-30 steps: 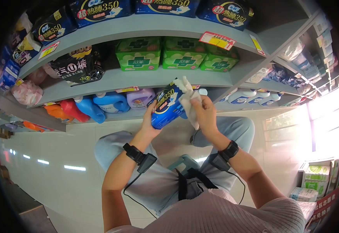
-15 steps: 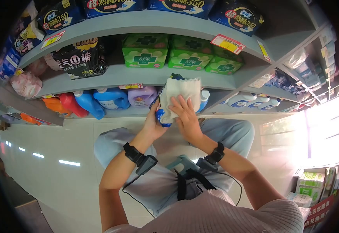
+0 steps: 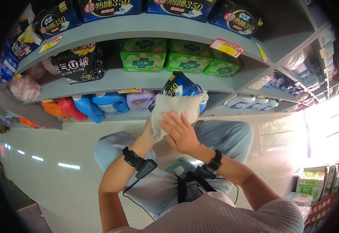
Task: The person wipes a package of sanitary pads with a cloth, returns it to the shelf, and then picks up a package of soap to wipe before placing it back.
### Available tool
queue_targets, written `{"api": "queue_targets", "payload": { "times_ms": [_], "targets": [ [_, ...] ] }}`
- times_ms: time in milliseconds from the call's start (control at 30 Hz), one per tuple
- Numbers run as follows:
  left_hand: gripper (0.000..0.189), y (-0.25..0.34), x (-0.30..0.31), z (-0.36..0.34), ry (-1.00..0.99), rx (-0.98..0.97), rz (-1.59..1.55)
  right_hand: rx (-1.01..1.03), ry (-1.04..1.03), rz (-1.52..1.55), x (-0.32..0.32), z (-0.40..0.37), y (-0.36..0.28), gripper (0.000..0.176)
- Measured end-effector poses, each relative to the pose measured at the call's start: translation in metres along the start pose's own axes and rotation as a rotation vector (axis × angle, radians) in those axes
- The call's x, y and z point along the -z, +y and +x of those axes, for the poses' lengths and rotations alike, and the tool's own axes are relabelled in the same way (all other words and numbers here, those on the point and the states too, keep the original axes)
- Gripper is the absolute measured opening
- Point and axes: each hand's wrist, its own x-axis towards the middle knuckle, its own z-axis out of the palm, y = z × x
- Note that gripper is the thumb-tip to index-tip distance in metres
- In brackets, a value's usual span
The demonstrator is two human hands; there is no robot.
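My left hand (image 3: 148, 130) grips a dark blue pack marked 350 (image 3: 181, 85) from behind and below, holding it upright in front of the shelves. A white cloth (image 3: 171, 106) lies flat over the lower front of the pack. My right hand (image 3: 178, 131) presses that cloth against the pack with fingers spread. Most of my left hand is hidden behind the cloth. Both wrists wear black bands with cables.
Grey shelves (image 3: 146, 79) hold green packs (image 3: 143, 54), a black bag (image 3: 78, 64), more blue 350 packs (image 3: 111, 7) on top, and detergent bottles (image 3: 109, 101) on the lowest level. A small teal stool (image 3: 181, 164) is under me. White tiled floor lies to the left.
The cloth went from bunched beside the pack to spread over its front, and my right hand slid downward with it. The pack now stands more upright with its top exposed.
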Motion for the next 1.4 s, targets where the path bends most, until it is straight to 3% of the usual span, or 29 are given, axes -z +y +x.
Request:
{"api": "queue_targets", "payload": {
  "times_ms": [167,233,400,567,667,833,900,933,1000,1133,1200,1400],
  "targets": [
    [0.038,0.002,-0.015,0.003,0.096,-0.113,0.129,-0.233,0.025,-0.104,0.024,0.021,0.015,0.049],
    [0.035,0.003,-0.019,0.000,0.163,-0.187,0.349,-0.332,0.147,-0.125,0.027,0.028,0.025,0.049],
    [0.045,-0.002,-0.007,0.006,0.057,-0.277,0.537,-0.385,0.194,0.021,0.030,0.035,0.033,0.045],
    [0.072,0.005,-0.019,-0.005,-0.087,-0.331,0.727,-0.248,0.098,0.240,0.029,0.031,0.025,0.044],
    [0.076,0.003,-0.014,-0.003,-0.078,-0.391,0.783,-0.146,0.007,0.388,0.028,0.023,0.015,0.043],
    [0.060,-0.010,0.054,0.012,-0.273,-0.376,1.084,0.009,-0.168,0.395,0.029,0.023,-0.002,0.043],
    [0.054,-0.012,0.056,0.015,-0.462,-0.706,1.502,0.114,-0.136,0.179,0.028,0.025,-0.001,0.043],
    [0.054,-0.011,0.050,0.013,-0.463,-0.707,1.503,0.114,-0.135,0.178,0.028,0.027,0.002,0.043],
    [0.047,-0.009,0.030,0.008,-0.279,-0.627,1.569,0.117,-0.078,0.044,0.028,0.031,0.011,0.040],
    [0.045,-0.016,0.007,0.002,-0.154,-0.565,1.223,0.074,-0.010,-0.015,0.030,0.036,0.026,0.037],
    [0.046,-0.017,0.001,-0.001,-0.088,-0.455,0.854,0.034,0.083,-0.112,0.032,0.035,0.038,0.034],
    [0.043,-0.008,-0.016,-0.009,-0.084,-0.393,0.832,-0.130,0.253,-0.142,0.037,0.028,0.072,0.030]
  ]
}}
